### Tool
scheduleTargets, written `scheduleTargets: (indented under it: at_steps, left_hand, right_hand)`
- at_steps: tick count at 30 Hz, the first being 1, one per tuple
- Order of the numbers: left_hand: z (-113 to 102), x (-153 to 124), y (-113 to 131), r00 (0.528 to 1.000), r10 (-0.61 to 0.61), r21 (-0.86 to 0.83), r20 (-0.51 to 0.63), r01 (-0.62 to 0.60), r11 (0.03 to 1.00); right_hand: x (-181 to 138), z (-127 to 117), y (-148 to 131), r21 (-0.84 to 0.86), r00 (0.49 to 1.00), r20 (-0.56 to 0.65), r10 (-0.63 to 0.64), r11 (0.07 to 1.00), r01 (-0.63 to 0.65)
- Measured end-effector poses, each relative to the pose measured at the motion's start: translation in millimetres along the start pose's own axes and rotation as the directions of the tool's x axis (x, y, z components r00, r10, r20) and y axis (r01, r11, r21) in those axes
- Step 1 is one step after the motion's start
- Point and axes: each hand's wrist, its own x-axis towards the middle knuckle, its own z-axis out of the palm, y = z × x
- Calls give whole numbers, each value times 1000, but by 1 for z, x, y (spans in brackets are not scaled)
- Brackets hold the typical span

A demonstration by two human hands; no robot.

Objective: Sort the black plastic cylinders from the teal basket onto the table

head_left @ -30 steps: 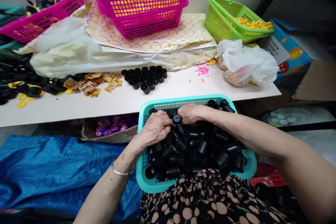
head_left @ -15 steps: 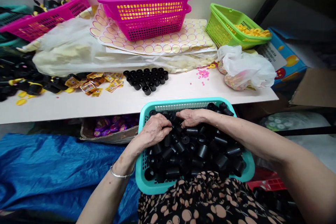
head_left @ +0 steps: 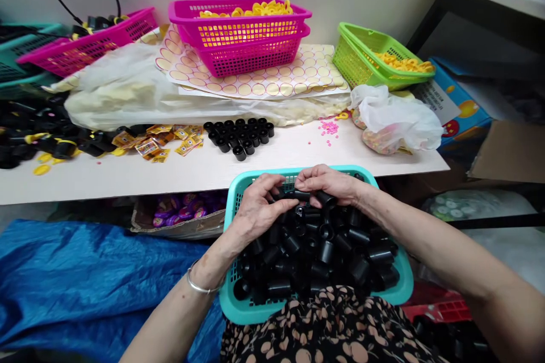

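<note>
Over the far side of a turquoise plastic basket (head_left: pixel 402 286), both hands work close together. The basket is heaped with black plastic cylinders (head_left: pixel 327 250), some with hollow ends. My left hand (head_left: pixel 259 207) curls its fingers and thumb around a dark piece, partly hidden in its grip. A black cylinder (head_left: pixel 301 195) lies between the two hands, its left end by the left thumb and its right end at the right fingers. My right hand (head_left: pixel 330 183) is closed, with another black cylinder (head_left: pixel 326 199) under its fingers.
Upright black cylinders (head_left: pixel 240 137) form a cluster on the white table (head_left: pixel 272 167). Orange packets (head_left: pixel 162 139) lie to their left, pink beads (head_left: pixel 328 127) to the right. Magenta (head_left: pixel 255 39) and green baskets (head_left: pixel 357 59) hold yellow pieces. A blue tarp (head_left: pixel 97 283) hangs lower left.
Both hands have risen from among the cylinders to the basket's far rim, now with black pieces at their fingers. The view has tilted up slightly.
</note>
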Motion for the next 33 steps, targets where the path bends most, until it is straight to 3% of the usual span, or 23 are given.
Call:
scheduleTargets:
  at_steps: [5, 10, 13, 16, 18, 20, 22, 23, 25, 27, 29, 31, 33]
  left_hand:
    - [16, 4, 7, 995, -4, -135, 100, 17, 991]
    - [15, 8, 2, 961, -258, -454, 100, 274, 848]
    - [11, 10, 0, 947, -306, -552, 97, 307, 775]
    - [7, 13, -2, 950, -311, -596, 32, 267, 757]
    - [4, 15, -3, 944, -329, -612, 9, 265, 745]
    - [1, 16, -5, 938, -346, -623, 1, 271, 734]
    - [-1, 16, -6, 938, -347, -631, -4, 267, 728]
    - [-1, 16, -6, 940, -342, -631, 1, 266, 729]
    - [-1, 15, -7, 943, -330, -617, 30, 277, 736]
    - [0, 13, -7, 947, -314, -586, 67, 292, 756]
    - [2, 11, -7, 952, -295, -567, 79, 287, 773]
    - [3, 10, -6, 954, -291, -565, 71, 279, 776]
    - [3, 10, -6, 950, -304, -561, 75, 292, 775]
  right_hand:
    - [-3, 11, 8, 168, 999, -46, 4, 986, 3]
    - [-4, 9, 7, 233, 979, -157, 129, 968, -90]
    - [-4, 1, 9, 268, 959, -203, 200, 953, -142]
    - [-9, -6, 13, 164, 967, -233, 98, 985, -60]
    - [-14, -8, 15, -70, 958, -286, -24, 998, 4]
    - [-21, -9, 17, -441, 938, -297, -177, 897, 30]
    - [-27, -7, 17, -751, 921, -229, -315, 659, 39]
    - [-28, -6, 17, -841, 926, -163, -341, 539, 51]
    - [-30, 0, 17, -922, 966, -9, -257, 375, 91]
    - [-27, 6, 17, -954, 994, 78, -75, 284, 96]
    - [-23, 11, 19, -976, 998, 55, 29, 212, 47]
    - [-20, 13, 22, -983, 999, 24, 37, 183, 16]
    - [-19, 11, 25, -972, 999, 36, 10, 232, 33]
